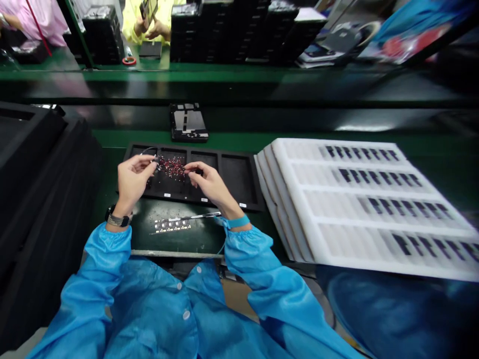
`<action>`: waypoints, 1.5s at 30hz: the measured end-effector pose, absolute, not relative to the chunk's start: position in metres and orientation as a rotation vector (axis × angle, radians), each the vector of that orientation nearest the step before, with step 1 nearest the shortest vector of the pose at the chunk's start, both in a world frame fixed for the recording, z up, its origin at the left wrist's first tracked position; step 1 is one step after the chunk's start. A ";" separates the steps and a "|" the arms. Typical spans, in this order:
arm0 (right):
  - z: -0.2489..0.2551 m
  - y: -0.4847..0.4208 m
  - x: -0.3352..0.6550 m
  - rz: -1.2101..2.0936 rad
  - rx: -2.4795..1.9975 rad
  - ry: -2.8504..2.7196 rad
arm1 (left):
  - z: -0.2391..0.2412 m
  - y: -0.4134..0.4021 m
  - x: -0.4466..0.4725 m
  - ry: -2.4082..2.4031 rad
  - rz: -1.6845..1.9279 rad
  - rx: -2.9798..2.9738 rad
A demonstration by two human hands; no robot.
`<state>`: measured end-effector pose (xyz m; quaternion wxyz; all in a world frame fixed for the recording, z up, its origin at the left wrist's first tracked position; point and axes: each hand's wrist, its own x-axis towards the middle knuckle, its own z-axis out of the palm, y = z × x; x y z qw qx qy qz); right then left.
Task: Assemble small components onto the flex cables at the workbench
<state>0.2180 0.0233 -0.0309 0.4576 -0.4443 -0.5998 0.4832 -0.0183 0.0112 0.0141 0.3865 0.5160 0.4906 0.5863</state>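
Over the black foam tray (243,182) with several compartments, my hands work close together. My left hand (132,179) pinches a small dark part with pale bits, too small to name, at its fingertips. A cluster of small parts with red wires (172,167) lies in the tray between the hands. At the right edge of that cluster, my right hand (209,184) has its thumb and fingers pinched together; what they hold is hidden. On the table in front of the tray lies a strip of small pale components (172,226), beside a slim shiny tool (200,216) resembling tweezers.
White foam trays (299,197) holding rows of dark parts are stacked at right. Black foam trays (41,199) rise high at left. Behind my tray sits a stack of dark flat panels (189,122). Across the bench, a person in yellow (157,30) holds a dark device.
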 end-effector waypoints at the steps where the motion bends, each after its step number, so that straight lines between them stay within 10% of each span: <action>1: -0.033 0.025 0.228 1.233 -1.074 -1.430 | 0.021 0.024 -0.014 1.283 1.548 1.404; 17: -0.059 0.042 0.254 1.381 -0.953 -1.185 | -0.002 0.215 0.102 1.619 0.510 2.388; 25: -0.046 0.030 0.254 1.435 -0.871 -1.269 | 0.052 0.048 0.003 1.338 0.549 2.314; 31: -0.001 -0.024 0.228 1.568 -0.595 -2.305 | -0.027 -0.122 -0.046 1.581 0.638 2.193; 45: -0.023 -0.096 0.204 0.935 -0.981 -2.857 | -0.068 -0.131 -0.036 1.481 0.841 1.892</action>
